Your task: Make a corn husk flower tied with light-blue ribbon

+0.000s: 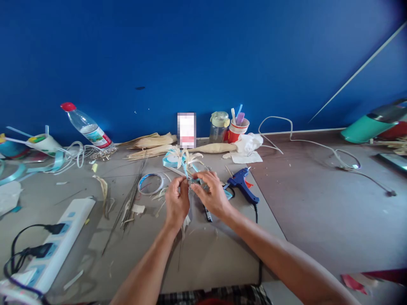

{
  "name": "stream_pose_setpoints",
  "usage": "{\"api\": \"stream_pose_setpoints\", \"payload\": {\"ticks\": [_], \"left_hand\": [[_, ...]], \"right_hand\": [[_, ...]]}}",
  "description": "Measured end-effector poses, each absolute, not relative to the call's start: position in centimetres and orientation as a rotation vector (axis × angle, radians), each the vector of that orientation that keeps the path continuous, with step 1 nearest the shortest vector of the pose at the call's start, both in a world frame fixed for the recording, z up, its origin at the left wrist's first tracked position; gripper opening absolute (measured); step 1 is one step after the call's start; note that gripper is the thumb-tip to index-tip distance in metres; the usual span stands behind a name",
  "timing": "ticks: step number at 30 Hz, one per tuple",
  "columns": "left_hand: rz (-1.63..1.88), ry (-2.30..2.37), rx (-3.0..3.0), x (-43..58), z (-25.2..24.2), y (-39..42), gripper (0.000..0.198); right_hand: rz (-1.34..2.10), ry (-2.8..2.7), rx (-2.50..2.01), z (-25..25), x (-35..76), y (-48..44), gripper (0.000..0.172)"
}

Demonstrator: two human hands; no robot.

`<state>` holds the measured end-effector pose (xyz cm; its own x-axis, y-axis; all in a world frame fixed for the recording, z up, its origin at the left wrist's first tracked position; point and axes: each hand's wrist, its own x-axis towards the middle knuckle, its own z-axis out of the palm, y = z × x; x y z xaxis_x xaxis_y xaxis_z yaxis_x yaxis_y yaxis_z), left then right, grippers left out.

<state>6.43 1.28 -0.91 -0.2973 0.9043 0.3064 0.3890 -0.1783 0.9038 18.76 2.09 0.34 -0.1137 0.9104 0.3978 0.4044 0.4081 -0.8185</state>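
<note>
Pale husk flowers (187, 159) with thin blue-wrapped stems rise just beyond my fingers at the middle of the table. My left hand (178, 197) pinches the stems between thumb and forefinger. From the right, my right hand (212, 192) has its thumb and fingers round the same stems, close to the left fingertips. The exact contact point is too small to make out. A blue glue gun (244, 185) lies right of my right hand, and a roll of tape (151, 184) lies to the left. Part of a black tool (207, 214) shows between my forearms.
Thin wires (127, 205) and a white power strip (63, 241) with black plugs lie left. Along the blue wall are a tilted bottle (90, 130), dried husks (149, 142), a jar (218, 127) and a red cup (238, 129). A white cable (318, 142) runs right.
</note>
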Motion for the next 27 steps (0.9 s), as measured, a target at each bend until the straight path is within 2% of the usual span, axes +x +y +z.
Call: {"api": "stream_pose_setpoints", "payload": {"ticks": [7,12,22,27], "left_hand": [[1.463,1.642,1.629,6.4,-1.2,1.2,0.015],[1.421,1.682,1.694,6.5,-1.3,1.2,0.016],[1.363,1.741,1.845,6.4,-1.6,1.3,0.016],[1.39,1.738,1.838,6.2,-1.8,1.4,0.017]], "right_hand": [[0.682,-1.701,-1.322,0.6,18.4,2.0,0.016],[0.499,-1.756,-1.316,0.4,18.7,2.2,0.008],[0.094,-1.987,-1.178,0.8,19.5,2.4,0.023],[0.073,-1.956,-1.162,0.7,19.4,2.3,0.018]]}}
